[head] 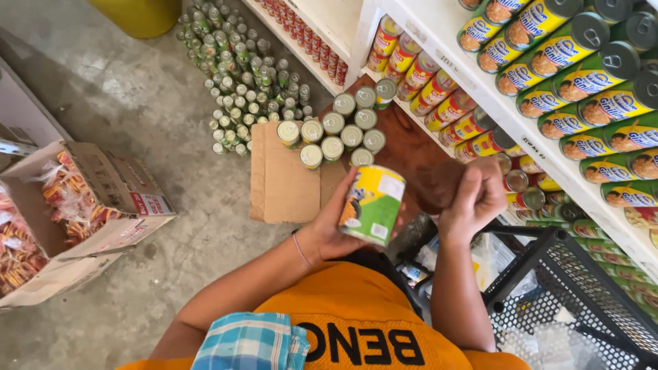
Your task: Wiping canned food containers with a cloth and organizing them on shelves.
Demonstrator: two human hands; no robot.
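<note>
grey concrete floor (137,103) is seen from above, with white shop shelves (480,89) running along the right side, stocked with rows of yellow and green cans laid on their sides. a can (372,205) with a green and yellow label is gripped in the left hand (332,229), fingers wrapped round its body from below and behind; it is held tilted, its long axis running from the lower left up toward the upper right, with the paler top end turned away from the body. the right hand (473,199) is raised just beside the can, to its right, fingers curled in; something dark brown is seen against it, but whether it is a cloth or part of the board behind cannot be told, so what this hand grasps cannot be told either. the can thus lies between the two hands, touching the left and close to the right. beyond the hands, a cluster of upright silver-topped cans (343,130) is set on a flattened piece of cardboard (281,181) and a brown board, well apart from the held can. farther off, many small green bottles (240,68) are massed on the floor. an open carton of orange packets (75,205) is placed at the left, and a black wire basket (582,288) at the lower right.
</note>
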